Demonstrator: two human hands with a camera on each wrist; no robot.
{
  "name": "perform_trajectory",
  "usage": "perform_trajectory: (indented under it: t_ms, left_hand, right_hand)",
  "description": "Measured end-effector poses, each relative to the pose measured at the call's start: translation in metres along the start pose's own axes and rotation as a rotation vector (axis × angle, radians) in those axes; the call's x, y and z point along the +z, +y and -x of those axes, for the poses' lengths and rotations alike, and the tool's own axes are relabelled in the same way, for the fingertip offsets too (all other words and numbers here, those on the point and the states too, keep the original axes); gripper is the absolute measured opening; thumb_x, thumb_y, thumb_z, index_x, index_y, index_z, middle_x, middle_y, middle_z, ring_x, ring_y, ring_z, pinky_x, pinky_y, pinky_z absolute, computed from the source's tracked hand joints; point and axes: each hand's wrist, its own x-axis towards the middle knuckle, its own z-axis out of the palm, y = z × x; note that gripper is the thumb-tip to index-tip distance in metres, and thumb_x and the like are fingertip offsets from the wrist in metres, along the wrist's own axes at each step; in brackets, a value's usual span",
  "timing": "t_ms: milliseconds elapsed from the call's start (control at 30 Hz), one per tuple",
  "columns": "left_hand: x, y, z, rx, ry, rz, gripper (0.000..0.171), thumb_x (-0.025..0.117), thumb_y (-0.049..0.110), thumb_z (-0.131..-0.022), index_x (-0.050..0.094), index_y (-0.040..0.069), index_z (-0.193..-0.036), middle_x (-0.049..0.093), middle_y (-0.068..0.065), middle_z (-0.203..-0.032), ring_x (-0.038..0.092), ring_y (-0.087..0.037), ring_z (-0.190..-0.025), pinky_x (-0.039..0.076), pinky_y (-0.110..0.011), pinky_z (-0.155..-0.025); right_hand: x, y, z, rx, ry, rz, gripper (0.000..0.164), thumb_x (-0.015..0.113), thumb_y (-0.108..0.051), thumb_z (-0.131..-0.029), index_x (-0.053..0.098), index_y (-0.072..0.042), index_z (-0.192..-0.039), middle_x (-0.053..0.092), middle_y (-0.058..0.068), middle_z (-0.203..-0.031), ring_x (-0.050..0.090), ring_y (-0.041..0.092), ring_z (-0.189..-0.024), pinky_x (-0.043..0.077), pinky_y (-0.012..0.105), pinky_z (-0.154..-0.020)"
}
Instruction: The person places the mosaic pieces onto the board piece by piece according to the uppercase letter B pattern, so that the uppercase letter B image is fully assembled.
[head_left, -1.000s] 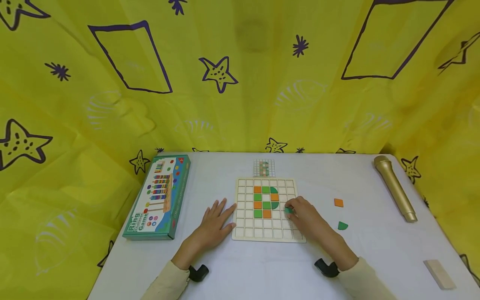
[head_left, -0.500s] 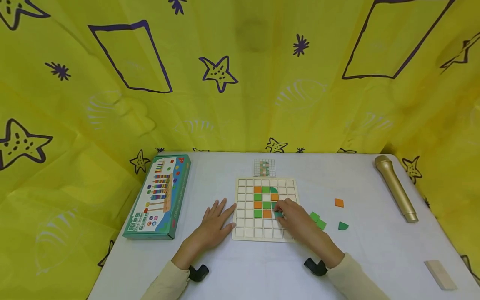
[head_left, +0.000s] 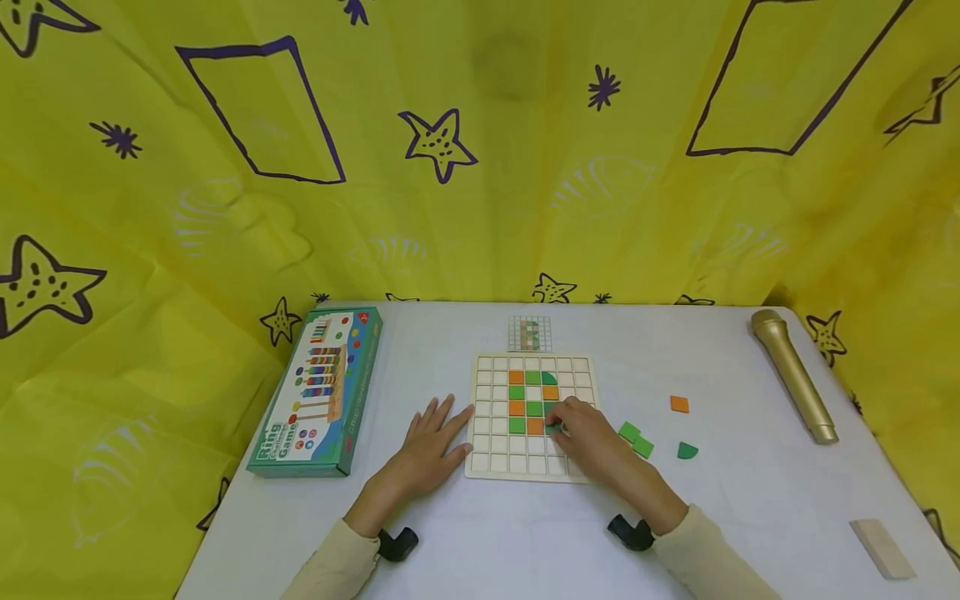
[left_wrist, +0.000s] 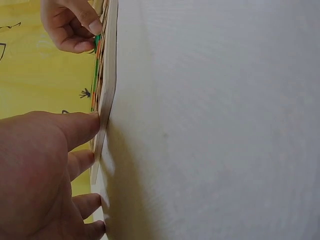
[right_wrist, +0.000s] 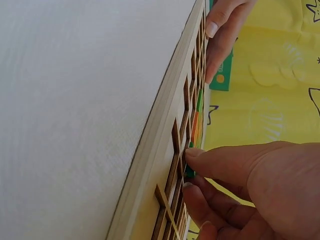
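Observation:
A light wooden grid board (head_left: 491, 462) lies on the white table. Orange and green tiles (head_left: 535, 409) fill several of its cells in a P-like shape. My right hand (head_left: 588, 437) bends over the board at the lower right of these tiles. Its thumb and fingers pinch a dark green tile (right_wrist: 190, 171) down at a cell, next to an orange tile; the fingers hide much of it. With fingers spread, my left hand (head_left: 427, 454) rests at the board's left edge, its thumb and index fingertips right at the rim in the left wrist view.
Two green square tiles (head_left: 642, 447), a green quarter-round tile (head_left: 687, 451) and an orange square (head_left: 679, 404) lie right of the board. Behind it is a small pattern card (head_left: 529, 334). A game box (head_left: 315, 392) stands left; a gold microphone (head_left: 793, 375) and wooden block (head_left: 882, 548) lie right.
My right hand has moved left across the board with the green tile and lowered it to a cell. Two green squares beside the board have come into sight. The left hand stays put.

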Motion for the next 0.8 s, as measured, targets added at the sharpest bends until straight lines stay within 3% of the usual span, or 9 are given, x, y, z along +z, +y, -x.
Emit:
perform_trajectory:
  t_ms: [300, 467, 600, 800]
  left_hand:
    - [0.001, -0.002, 0.0, 0.004, 0.001, -0.002, 0.061, 0.053, 0.041, -0.11, 0.037, 0.023, -0.166, 0.018, -0.016, -0.176, 0.007, -0.042, -0.163, 0.008, -0.067, -0.128]
    - [0.0, 0.0, 0.0, 0.011, 0.005, 0.006, 0.06, 0.054, 0.04, -0.11, 0.038, 0.022, -0.166, 0.019, -0.017, -0.175, 0.008, -0.044, -0.163, 0.009, -0.068, -0.127]
    - [-0.001, 0.002, 0.001, 0.011, 0.001, 0.007, 0.06, 0.054, 0.04, -0.11, 0.038, 0.021, -0.166, 0.019, -0.018, -0.175, 0.008, -0.044, -0.163, 0.009, -0.068, -0.127]
    - [-0.001, 0.001, 0.001, 0.004, 0.005, 0.004, 0.06, 0.054, 0.04, -0.11, 0.039, 0.022, -0.165, 0.019, -0.017, -0.175, 0.008, -0.043, -0.163, 0.009, -0.068, -0.127]
  right_hand:
    - [-0.002, 0.005, 0.0, -0.024, -0.006, -0.033, 0.01, 0.074, -0.002, -0.096, 0.073, -0.012, -0.096, 0.061, -0.003, -0.095, 0.054, 0.014, -0.089, 0.05, 0.037, -0.085]
    - [-0.008, 0.007, 0.001, 0.038, -0.014, -0.014, 0.006, 0.075, -0.008, -0.097, 0.074, -0.014, -0.099, 0.063, -0.002, -0.099, 0.058, 0.018, -0.094, 0.047, 0.042, -0.088]
    - [-0.026, 0.018, 0.003, 0.13, -0.006, -0.03, 0.007, 0.073, -0.012, -0.099, 0.074, -0.011, -0.106, 0.064, 0.004, -0.105, 0.059, 0.023, -0.097, 0.051, 0.043, -0.088]
    - [-0.064, 0.054, 0.007, 0.231, 0.065, -0.018, 0.025, 0.069, -0.02, -0.103, 0.069, -0.001, -0.118, 0.062, 0.019, -0.115, 0.059, 0.034, -0.102, 0.052, 0.048, -0.086]
